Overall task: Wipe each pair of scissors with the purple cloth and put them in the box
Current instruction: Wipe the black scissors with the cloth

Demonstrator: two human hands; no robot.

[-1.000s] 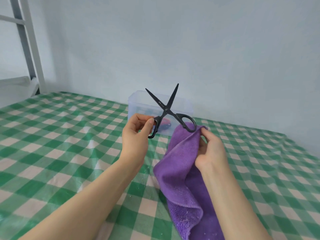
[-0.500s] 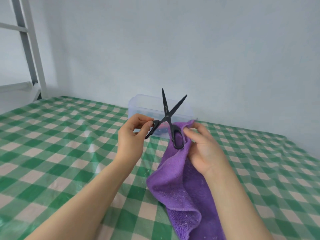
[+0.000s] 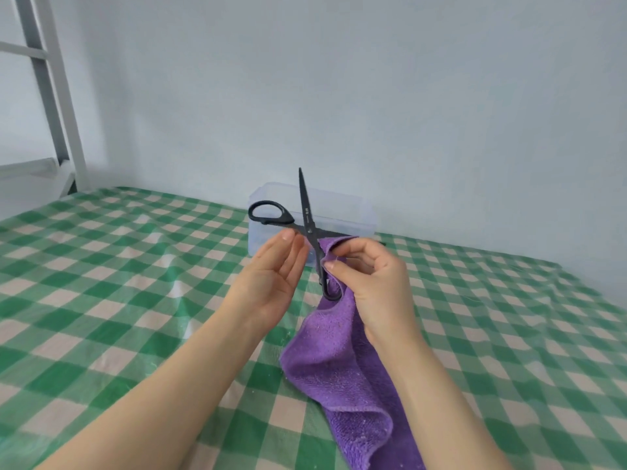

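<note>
A pair of black scissors (image 3: 307, 218) is held spread wide in front of me, one blade pointing straight up and one handle loop out to the upper left. My right hand (image 3: 373, 286) pinches the purple cloth (image 3: 339, 361) round the lower handle shank; the other blade runs to the right behind that hand. The cloth hangs down onto the table. My left hand (image 3: 271, 276) is flat with straight fingers, its fingertips beside the scissors' pivot. Just behind the scissors stands the clear plastic box (image 3: 346, 212), with something dark and bluish dimly visible inside.
A green and cream checked tablecloth (image 3: 118, 283) covers the whole table. A pale wall rises close behind the box. A grey and white metal ladder frame (image 3: 51, 79) stands at the far left edge.
My left hand has let go of the handle loop and straightened its fingers. The scissors have swung round and spread wider, held now by my right hand through the cloth.
</note>
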